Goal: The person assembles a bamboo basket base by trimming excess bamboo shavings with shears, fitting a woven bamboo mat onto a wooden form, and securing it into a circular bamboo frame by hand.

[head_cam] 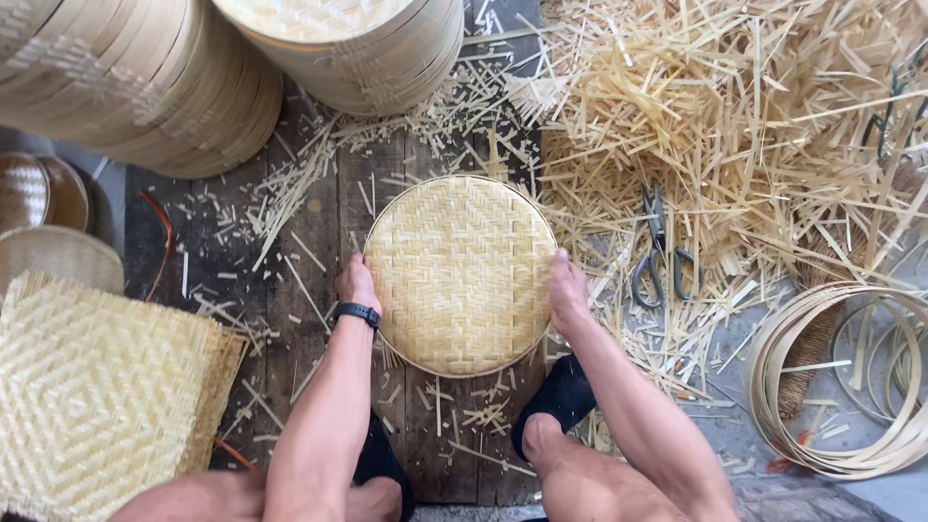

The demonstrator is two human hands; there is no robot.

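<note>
Bare knees frame a round, pale woven bamboo tray (460, 275) on dark planks; left hand (356, 284) and right hand (567, 292) clasp its opposite rims. It looks light, stiff, best gripped by the hoop.

The round woven tray (460, 275) fills the middle of the dark wooden boards (319, 242), with the left hand (356, 284) and right hand (567, 290) pressed to its two edges. Bare board, strewn only with thin offcuts, lies open left of the tray and just below it. Above, two stacks of bamboo rims (232, 77) crowd in. To the right, a deep heap of bamboo strips (735, 126) and the scissors (659, 253) block the way; coiled hoops (841, 387) lie beyond. Square woven mats (97, 396) close off the lower left.
</note>
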